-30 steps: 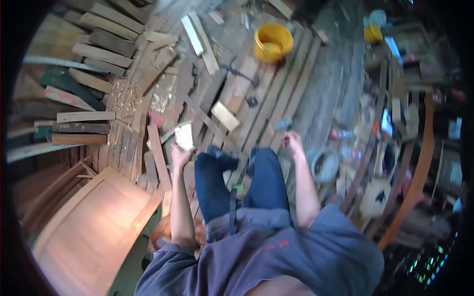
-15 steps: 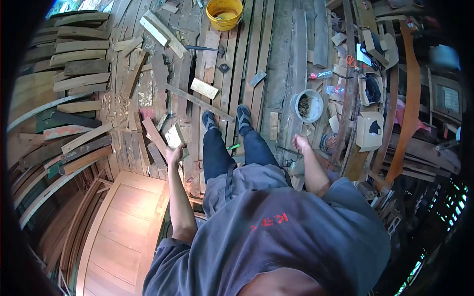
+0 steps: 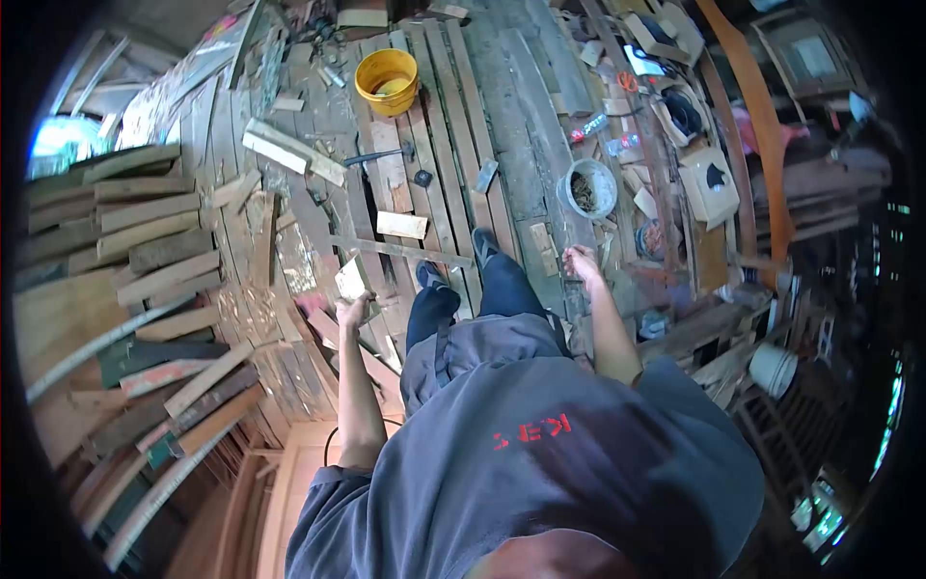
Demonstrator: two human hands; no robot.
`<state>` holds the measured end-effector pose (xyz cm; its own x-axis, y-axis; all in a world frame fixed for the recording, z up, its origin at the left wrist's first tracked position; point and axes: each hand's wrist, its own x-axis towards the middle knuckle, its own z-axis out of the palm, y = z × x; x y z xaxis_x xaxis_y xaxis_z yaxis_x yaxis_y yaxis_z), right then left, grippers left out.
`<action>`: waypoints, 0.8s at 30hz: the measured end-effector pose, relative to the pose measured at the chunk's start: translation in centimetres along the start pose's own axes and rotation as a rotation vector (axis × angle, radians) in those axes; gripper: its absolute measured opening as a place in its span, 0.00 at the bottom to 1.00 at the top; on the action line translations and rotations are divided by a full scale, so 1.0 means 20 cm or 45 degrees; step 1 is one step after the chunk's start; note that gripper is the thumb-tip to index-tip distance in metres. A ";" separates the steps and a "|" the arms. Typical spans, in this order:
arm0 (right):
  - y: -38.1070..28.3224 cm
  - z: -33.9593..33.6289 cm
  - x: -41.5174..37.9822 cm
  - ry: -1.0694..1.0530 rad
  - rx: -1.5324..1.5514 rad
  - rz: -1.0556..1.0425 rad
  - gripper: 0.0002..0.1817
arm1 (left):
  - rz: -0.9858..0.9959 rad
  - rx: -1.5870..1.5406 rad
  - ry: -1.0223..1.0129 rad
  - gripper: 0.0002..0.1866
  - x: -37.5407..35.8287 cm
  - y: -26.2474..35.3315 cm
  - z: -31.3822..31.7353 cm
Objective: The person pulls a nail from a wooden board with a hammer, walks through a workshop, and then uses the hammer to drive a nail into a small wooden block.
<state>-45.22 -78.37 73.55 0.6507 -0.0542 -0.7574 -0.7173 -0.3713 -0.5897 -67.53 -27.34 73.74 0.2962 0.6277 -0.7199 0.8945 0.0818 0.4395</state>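
My left hand [image 3: 354, 309] is closed round the near end of a short, pale wood block [image 3: 351, 278], held out in front of my left side above the floor. The block's light face is turned up, and my fingers hide its lower end. Out to my right, my right hand [image 3: 581, 263] has its fingers curled in; whether anything small is inside I cannot make out. Nearest to it in view is a pale bucket [image 3: 604, 193] holding brownish scraps. A similar pale wood block [image 3: 401, 225] lies on the floor ahead of my feet.
A long thin board [image 3: 400, 252] lies across the slatted floor by my feet. Farther ahead are a hammer [image 3: 376, 155] and a yellow bucket [image 3: 387, 81]. Stacked planks [image 3: 174, 251] line the left; a cardboard box [image 3: 709, 188] and bottles [image 3: 622, 145] sit right.
My view has turned and moved, so the panelled wooden door at lower left is mostly out of view. My legs have shifted as in a step. The block stays in my left hand.
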 end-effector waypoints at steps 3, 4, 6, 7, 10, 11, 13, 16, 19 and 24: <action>0.08 0.05 -0.27 0.031 0.177 -0.031 0.10 | 0.053 -0.019 -0.208 0.32 0.16 -0.02 -0.08; 0.16 0.06 -0.33 0.037 0.184 0.002 0.10 | 0.038 -0.023 -0.239 0.31 0.28 -0.09 -0.08; 0.35 0.05 -0.43 0.051 0.152 0.057 0.10 | 0.010 0.024 -0.273 0.33 0.20 0.03 -0.12; 0.45 0.05 -0.49 0.054 0.134 0.087 0.10 | 0.037 0.054 -0.217 0.33 0.21 0.02 -0.11; 0.79 0.03 -0.60 0.129 0.031 0.299 0.10 | 0.073 0.037 -0.200 0.31 0.26 -0.04 -0.07; 0.89 0.02 -0.62 0.132 0.017 0.376 0.10 | 0.078 -0.026 -0.246 0.29 0.28 -0.08 -0.04; 1.02 0.01 -0.69 0.134 0.085 0.405 0.10 | 0.078 -0.150 -0.336 0.27 0.30 -0.17 -0.01; 1.09 0.01 -0.75 0.144 0.180 0.461 0.10 | 0.096 0.039 -0.395 0.24 0.09 -0.06 -0.02; 1.08 0.02 -0.75 0.160 0.217 0.392 0.10 | 0.118 0.140 -0.312 0.15 0.15 -0.21 0.05; 0.94 0.02 -0.75 0.144 0.160 0.295 0.11 | 0.037 0.062 -0.437 0.08 0.08 -0.13 0.07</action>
<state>-68.57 -84.20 73.71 0.4843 -0.2302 -0.8441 -0.8709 -0.2191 -0.4399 -68.99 -27.78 70.66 0.4097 0.3318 -0.8498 0.8966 0.0253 0.4421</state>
